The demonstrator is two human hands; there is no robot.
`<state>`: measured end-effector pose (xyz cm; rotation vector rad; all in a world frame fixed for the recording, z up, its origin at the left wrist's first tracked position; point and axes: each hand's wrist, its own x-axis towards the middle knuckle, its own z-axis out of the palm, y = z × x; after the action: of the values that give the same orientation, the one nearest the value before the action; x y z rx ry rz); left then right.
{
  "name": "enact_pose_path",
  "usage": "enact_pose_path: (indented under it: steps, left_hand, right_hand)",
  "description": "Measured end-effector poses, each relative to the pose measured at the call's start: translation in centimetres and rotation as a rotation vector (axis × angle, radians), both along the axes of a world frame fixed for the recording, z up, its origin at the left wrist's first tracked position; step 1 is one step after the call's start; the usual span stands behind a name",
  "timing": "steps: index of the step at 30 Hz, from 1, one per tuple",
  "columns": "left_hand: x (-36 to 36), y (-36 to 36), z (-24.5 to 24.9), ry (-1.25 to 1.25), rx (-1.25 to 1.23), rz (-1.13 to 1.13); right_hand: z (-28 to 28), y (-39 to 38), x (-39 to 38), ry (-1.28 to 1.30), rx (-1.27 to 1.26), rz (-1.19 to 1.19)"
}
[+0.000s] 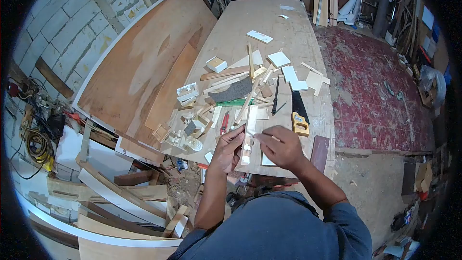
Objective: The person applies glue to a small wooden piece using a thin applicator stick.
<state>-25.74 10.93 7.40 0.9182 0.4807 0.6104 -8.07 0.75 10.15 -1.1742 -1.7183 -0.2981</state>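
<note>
Blue cloth shirt (pixel 269 226) nearest, head view. Left hand (pixel 230 150): fingers gripping a long, narrow, pale wooden strip (pixel 251 116) over the near end of the tan wooden table (pixel 250 19). Right hand (pixel 280 147): fingers curled beside it, pinching a small pale piece (pixel 275 138), kind unclear. Likely step: working the strip's surface. Next move calls for steady left support.

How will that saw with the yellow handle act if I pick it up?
The saw probably balances toward its chunky yellow handle. Its broad, thin-looking blade may flex a little. Lying flat on the table, it seems unlikely to roll.
</note>
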Motion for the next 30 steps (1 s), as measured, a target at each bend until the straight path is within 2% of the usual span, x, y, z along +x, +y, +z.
enact_pose_path:
  steps: [5, 9, 13, 16, 18, 21, 23, 25, 30]
  left_hand:
    - [0.5, -0.4, 0.6, 0.046, 0.034, 0.015]
    - [0.9, -0.7, 1.3, 0.069, 0.063, 0.032]
    - [0.6, -0.3, 0.5, 0.088, 0.069, 0.06]
    - [0.4, -0.3, 0.3, 0.113, 0.078, 0.052]
    - [0.6, -0.7, 0.9, 0.067, 0.049, 0.021]
    - [0.9, -1.2, 1.6, 0.066, 0.048, 0.025]
    - [0.9, -1.2, 1.6, 0.074, 0.048, 0.039]
    - [0.7, -1.0, 1.3, 0.081, 0.045, 0.054]
    - [0.5, -1.0, 0.7, 0.062, 0.043, 0.051]
  right_hand:
    - [1.3, 1.3, 1.9, -0.053, 0.091, -0.056]
    - [1.0, 2.4, 2.8, 0.006, 0.141, -0.143]
    - [0.0, 0.8, 1.5, -0.208, 0.11, 0.031]
    - [0.7, 0.5, 1.5, -0.212, 0.133, 0.056]
    - [0.9, 1.3, 2.5, -0.111, 0.169, -0.066]
    - [0.9, 2.2, 3.4, -0.097, 0.131, -0.129]
    - [1.1, 1.6, 3.0, -0.162, 0.127, -0.117]
    - [0.6, 0.7, 1.9, -0.257, 0.146, 0.003]
    - [1.2, 0.4, 1.8, -0.15, 0.198, 0.033]
